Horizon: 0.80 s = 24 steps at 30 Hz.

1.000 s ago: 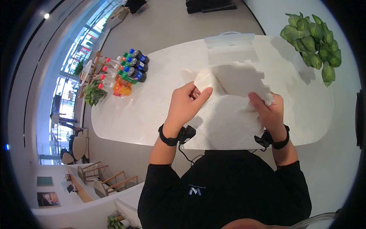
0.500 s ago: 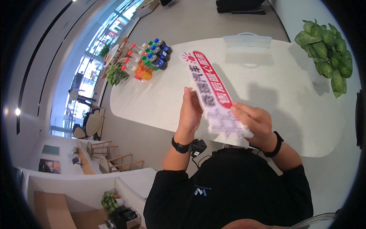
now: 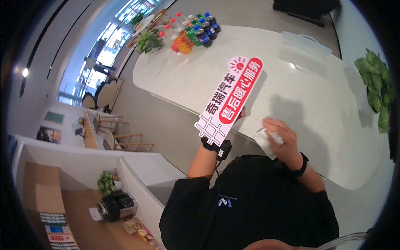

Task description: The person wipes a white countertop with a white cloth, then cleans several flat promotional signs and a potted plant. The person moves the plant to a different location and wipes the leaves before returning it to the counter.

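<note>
A flat pink-and-white cut-out sign (image 3: 230,96) with red and black lettering, a sun shape at its top and a hash shape at its bottom slants above the table's near edge. My left hand (image 3: 242,112) grips it from behind; the sign covers most of that hand, with only some fingers showing past its right edge. Apart from the sign, to its right, my right hand (image 3: 286,141) is closed on a crumpled white tissue (image 3: 264,141), which hangs down from the fingers.
On the white table (image 3: 166,73) several drink bottles (image 3: 189,37) stand at the far left beside a leafy plant (image 3: 149,41). A translucent case with a handle (image 3: 306,45) sits at the far right. Another potted plant (image 3: 375,81) is at the right edge.
The sign has swung from leaning left to leaning right and shifted leftward. My right hand has let go of it and moved off with the tissue. The view has turned slightly.
</note>
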{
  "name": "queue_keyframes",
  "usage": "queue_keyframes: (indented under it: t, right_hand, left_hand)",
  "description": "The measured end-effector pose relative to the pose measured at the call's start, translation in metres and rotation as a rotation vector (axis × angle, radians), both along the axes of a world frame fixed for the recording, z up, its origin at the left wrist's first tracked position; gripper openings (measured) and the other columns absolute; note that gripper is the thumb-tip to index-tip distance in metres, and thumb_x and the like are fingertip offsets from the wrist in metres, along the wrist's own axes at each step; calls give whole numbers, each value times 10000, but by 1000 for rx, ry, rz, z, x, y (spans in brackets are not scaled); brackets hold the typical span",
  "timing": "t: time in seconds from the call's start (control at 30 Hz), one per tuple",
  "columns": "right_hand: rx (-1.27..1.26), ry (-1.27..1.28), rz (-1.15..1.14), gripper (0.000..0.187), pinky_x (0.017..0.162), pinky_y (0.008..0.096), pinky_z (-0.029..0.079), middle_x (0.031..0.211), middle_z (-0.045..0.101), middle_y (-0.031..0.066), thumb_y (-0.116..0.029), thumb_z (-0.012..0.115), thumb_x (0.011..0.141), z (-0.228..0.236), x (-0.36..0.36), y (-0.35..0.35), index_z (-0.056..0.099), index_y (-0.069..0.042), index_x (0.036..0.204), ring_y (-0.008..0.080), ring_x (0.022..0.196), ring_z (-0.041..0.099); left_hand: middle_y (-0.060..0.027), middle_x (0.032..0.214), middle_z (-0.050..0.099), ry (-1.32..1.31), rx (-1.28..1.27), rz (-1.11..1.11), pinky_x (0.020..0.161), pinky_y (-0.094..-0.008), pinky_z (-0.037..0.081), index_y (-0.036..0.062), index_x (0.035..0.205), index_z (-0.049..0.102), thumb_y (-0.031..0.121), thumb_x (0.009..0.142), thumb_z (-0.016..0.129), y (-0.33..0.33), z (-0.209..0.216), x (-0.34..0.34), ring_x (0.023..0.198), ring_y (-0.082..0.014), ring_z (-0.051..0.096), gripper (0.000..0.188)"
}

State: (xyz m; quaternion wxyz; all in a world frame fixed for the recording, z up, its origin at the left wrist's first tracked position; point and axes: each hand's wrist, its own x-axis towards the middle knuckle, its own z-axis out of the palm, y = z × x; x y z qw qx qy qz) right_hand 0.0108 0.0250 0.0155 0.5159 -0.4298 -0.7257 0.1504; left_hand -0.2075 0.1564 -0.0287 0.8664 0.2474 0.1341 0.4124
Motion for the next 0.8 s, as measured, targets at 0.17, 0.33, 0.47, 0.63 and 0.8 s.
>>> queue_keyframes:
  t: [0.17, 0.33, 0.47, 0.63, 0.8]
  right_hand:
    - [-544, 714, -34, 312, 869, 316, 505, 1171, 618, 144, -100, 530, 930, -16, 14, 1, 562, 10, 1220, 213, 1000, 625]
    - [-764, 1263, -53, 416, 958, 382, 481, 1248, 558, 195, -129, 487, 940, 4, 39, 18, 452, 63, 1308, 281, 1084, 595]
    - [-911, 1408, -52, 426, 961, 405, 482, 1276, 542, 207, -135, 496, 930, -10, 53, 29, 444, 80, 1294, 312, 1116, 579]
    - [-970, 1416, 32, 437, 992, 422, 462, 1288, 535, 206, -139, 495, 928, -9, 42, 27, 428, 83, 1299, 325, 1147, 560]
    - [-967, 1451, 54, 431, 973, 404, 472, 1293, 535, 197, -154, 495, 942, 6, 18, 28, 438, 86, 1295, 317, 1143, 566]
  left_hand:
    - [-156, 956, 619, -334, -53, -154, 680, -330, 408, 51, 1218, 560, 490, 909, 472, 0, -28, -37, 769, -247, 512, 543]
    - [-192, 991, 633, -132, -244, 57, 685, -376, 418, 47, 1194, 577, 503, 900, 476, 2, -43, -46, 768, -288, 544, 552]
    - [-197, 993, 632, -229, -227, 42, 672, -418, 464, 55, 1203, 567, 527, 909, 480, -4, -34, -46, 780, -294, 572, 562]
    - [-226, 1148, 571, 42, 38, 225, 704, -491, 590, 91, 1332, 426, 434, 916, 531, -11, -19, -51, 932, -359, 641, 549]
    - [-94, 1031, 605, 36, 56, 220, 624, -269, 607, 62, 1312, 401, 378, 905, 602, -11, 12, -47, 788, -164, 669, 553]
